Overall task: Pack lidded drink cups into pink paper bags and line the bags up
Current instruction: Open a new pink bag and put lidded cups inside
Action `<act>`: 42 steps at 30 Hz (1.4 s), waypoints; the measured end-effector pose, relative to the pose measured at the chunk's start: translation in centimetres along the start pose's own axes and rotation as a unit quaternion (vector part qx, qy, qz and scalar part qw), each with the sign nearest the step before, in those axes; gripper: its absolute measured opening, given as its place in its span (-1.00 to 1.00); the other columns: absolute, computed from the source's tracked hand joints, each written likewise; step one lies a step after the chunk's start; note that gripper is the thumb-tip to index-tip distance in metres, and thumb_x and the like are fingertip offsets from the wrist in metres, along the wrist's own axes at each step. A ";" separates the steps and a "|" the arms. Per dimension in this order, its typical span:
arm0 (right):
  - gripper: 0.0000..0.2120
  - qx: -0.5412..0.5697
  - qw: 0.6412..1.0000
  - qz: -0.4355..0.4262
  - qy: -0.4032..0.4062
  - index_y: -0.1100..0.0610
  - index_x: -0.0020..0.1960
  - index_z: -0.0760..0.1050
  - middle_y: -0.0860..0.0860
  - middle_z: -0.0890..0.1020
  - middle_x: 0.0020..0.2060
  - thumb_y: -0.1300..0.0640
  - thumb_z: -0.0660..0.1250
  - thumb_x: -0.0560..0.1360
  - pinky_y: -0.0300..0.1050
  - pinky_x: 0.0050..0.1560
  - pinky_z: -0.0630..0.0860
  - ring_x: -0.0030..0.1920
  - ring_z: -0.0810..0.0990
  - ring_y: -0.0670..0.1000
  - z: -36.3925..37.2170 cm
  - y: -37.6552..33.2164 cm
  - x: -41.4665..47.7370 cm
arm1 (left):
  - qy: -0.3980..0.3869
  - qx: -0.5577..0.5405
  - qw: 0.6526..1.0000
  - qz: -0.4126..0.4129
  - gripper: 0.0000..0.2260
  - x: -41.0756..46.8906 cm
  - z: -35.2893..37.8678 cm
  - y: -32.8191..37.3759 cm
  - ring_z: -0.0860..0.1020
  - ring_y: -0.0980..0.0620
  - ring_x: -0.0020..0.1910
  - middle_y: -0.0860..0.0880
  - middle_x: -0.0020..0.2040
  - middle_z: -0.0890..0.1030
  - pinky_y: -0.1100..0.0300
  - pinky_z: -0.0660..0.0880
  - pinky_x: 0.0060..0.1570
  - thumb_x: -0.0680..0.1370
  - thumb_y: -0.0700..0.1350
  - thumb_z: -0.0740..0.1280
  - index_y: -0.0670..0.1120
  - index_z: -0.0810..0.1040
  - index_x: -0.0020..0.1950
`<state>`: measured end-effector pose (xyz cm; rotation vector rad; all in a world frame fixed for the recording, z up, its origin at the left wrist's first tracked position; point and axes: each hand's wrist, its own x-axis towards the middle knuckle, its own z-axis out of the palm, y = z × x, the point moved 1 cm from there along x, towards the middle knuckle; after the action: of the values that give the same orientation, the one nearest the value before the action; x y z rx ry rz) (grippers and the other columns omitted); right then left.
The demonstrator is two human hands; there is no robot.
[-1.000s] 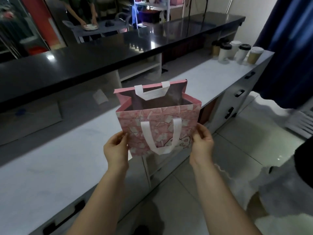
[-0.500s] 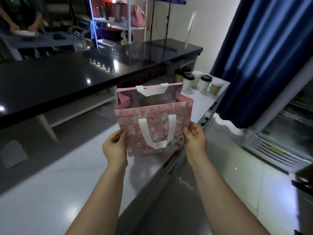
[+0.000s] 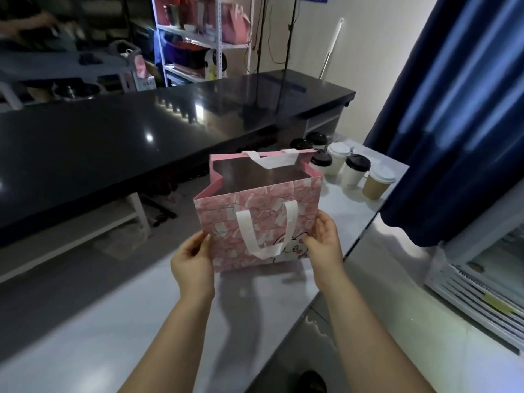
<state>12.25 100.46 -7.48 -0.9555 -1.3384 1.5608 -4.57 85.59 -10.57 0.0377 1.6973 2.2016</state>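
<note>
A pink patterned paper bag (image 3: 255,219) with white ribbon handles stands open and upright over the white counter (image 3: 141,321). My left hand (image 3: 192,262) grips its lower left edge and my right hand (image 3: 323,245) grips its lower right edge. The inside of the bag looks dark and holds nothing I can see. Behind the bag, at the counter's far end, stand several lidded drink cups (image 3: 354,168): white ones with black or white lids and a brown one with a white lid (image 3: 377,180).
A long black counter (image 3: 127,131) runs along the left, higher than the white one. A blue curtain (image 3: 453,109) hangs at the right above a white cooler (image 3: 482,279). Shelves with pink bags (image 3: 232,26) stand at the back. Another person works at the far left.
The view has swung right along the counter toward the cups. The bag, held in both hands, is now lower and closer to the cups at the counter's end.
</note>
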 end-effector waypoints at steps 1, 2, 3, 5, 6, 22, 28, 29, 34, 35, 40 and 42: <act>-0.42 0.002 1.000 0.002 -0.009 0.05 0.33 0.37 -0.08 0.62 0.14 0.55 0.18 0.46 -0.16 0.00 0.61 0.11 0.62 -0.12 -0.4 0.2 2.0 | 0.010 0.000 1.000 0.011 -0.78 0.4 1.4 -0.5 0.66 0.02 -0.02 0.09 -0.12 0.70 -0.04 0.58 0.11 0.52 -0.23 0.43 0.11 0.65 -0.16; -0.41 0.005 1.000 0.006 -0.020 0.07 0.35 0.36 -0.06 0.62 0.15 0.55 0.17 0.45 -0.09 0.05 0.62 0.13 0.62 -0.09 -0.7 0.4 4.0 | 0.023 0.002 0.999 0.024 -0.78 0.8 2.7 -1.0 0.66 0.02 -0.02 0.09 -0.11 0.70 -0.02 0.58 0.11 0.51 -0.23 0.43 0.11 0.65 -0.15; -0.41 0.008 0.999 0.010 -0.031 0.08 0.36 0.35 -0.02 0.61 0.17 0.56 0.15 0.44 -0.02 0.10 0.61 0.15 0.61 -0.05 -0.9 0.6 6.0 | 0.038 0.004 0.999 0.037 -0.78 1.1 4.1 -1.5 0.66 0.03 -0.02 0.08 -0.10 0.70 -0.01 0.58 0.11 0.51 -0.23 0.44 0.11 0.64 -0.14; -0.41 0.013 0.998 0.020 -0.058 0.11 0.36 0.33 0.05 0.60 0.19 0.57 0.14 0.44 0.10 0.16 0.57 0.18 0.60 0.02 -1.4 0.9 9.9 | 0.071 0.011 0.996 0.060 -0.80 1.5 6.7 -2.7 0.65 0.05 -0.02 0.08 -0.08 0.69 0.02 0.58 0.12 0.51 -0.23 0.44 0.11 0.64 -0.11; -0.41 0.012 0.997 0.027 -0.074 0.12 0.36 0.33 0.06 0.59 0.19 0.57 0.13 0.44 0.14 0.18 0.56 0.19 0.59 0.03 -1.8 1.0 11.7 | 0.090 0.014 0.994 0.061 -0.82 1.5 8.0 -3.2 0.65 0.05 -0.01 0.07 -0.06 0.68 0.03 0.58 0.12 0.52 -0.22 0.44 0.09 0.64 -0.08; -0.41 -0.040 0.980 0.040 -0.193 -0.25 0.12 0.45 -0.26 0.60 0.06 0.45 0.29 0.45 -0.27 0.04 0.55 0.10 0.57 -0.26 -5.5 3.0 23.2 | 0.163 0.205 0.959 0.106 -0.62 -2.4 16.3 -6.2 0.57 0.17 0.10 0.05 0.14 0.62 0.20 0.53 0.10 0.46 -0.22 0.49 -0.04 0.56 0.26; -0.34 -0.165 0.955 -0.001 -0.246 -0.23 0.45 0.22 -0.36 0.34 0.27 0.20 0.38 0.49 -0.32 0.15 0.33 0.20 0.35 -0.36 -7.7 2.0 21.6 | 0.103 0.271 0.957 0.022 -0.19 -3.8 15.1 -6.8 0.44 0.06 0.16 0.05 0.24 0.42 0.13 0.45 0.09 0.40 -0.06 0.56 0.06 0.19 0.53; -0.33 -0.184 0.949 0.001 -0.255 -0.23 0.46 0.20 -0.30 0.31 0.30 0.18 0.39 0.50 -0.21 0.18 0.33 0.25 0.31 -0.26 -8.5 2.0 21.1 | 0.100 0.266 0.959 0.002 -0.16 -4.4 15.0 -7.4 0.43 0.04 0.17 0.02 0.25 0.41 0.13 0.44 0.08 0.40 -0.07 0.56 0.05 0.15 0.54; -0.36 -0.246 0.921 -0.028 -0.299 -0.24 0.42 0.23 -0.17 0.35 0.36 0.26 0.33 0.50 -0.10 0.31 0.29 0.35 0.30 -0.12 -12.3 2.5 18.0 | 0.047 0.306 0.951 -0.009 -0.35 -7.3 16.3 -11.0 0.44 0.00 0.20 -0.07 0.32 0.45 0.17 0.39 0.07 0.45 -0.14 0.51 -0.03 0.32 0.47; -0.37 -0.264 0.916 -0.031 -0.301 -0.22 0.42 0.24 -0.16 0.36 0.35 0.28 0.31 0.50 -0.05 0.33 0.31 0.36 0.31 -0.09 -13.1 2.7 17.7 | 0.033 0.326 0.945 -0.001 -0.39 -7.7 16.9 -11.5 0.44 -0.01 0.24 -0.08 0.34 0.45 0.19 0.38 0.09 0.46 -0.13 0.49 -0.04 0.35 0.46; -0.45 -0.307 0.902 -0.069 -0.295 -0.23 0.31 0.35 -0.24 0.41 0.25 0.28 0.31 0.48 0.00 0.29 0.38 0.30 0.38 -0.05 -16.0 2.0 18.5 | -0.056 0.459 0.882 0.088 -0.50 -9.4 21.6 -12.0 0.33 -0.05 0.38 -0.02 0.36 0.43 0.11 0.29 0.32 0.51 -0.05 0.41 0.02 0.38 0.43; -0.50 -0.321 0.899 -0.101 -0.279 -0.16 0.28 0.40 -0.24 0.43 0.20 0.30 0.31 0.47 -0.06 0.28 0.37 0.31 0.38 -0.02 -16.6 1.1 19.9 | -0.090 0.512 0.843 0.139 -0.49 -9.5 24.3 -11.8 0.29 -0.05 0.39 0.00 0.39 0.40 0.05 0.28 0.36 0.53 -0.01 0.38 0.03 0.34 0.46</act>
<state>20.58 124.74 -11.29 -0.7135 -2.3786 1.2839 13.16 107.94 -13.07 0.7635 2.6366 1.1086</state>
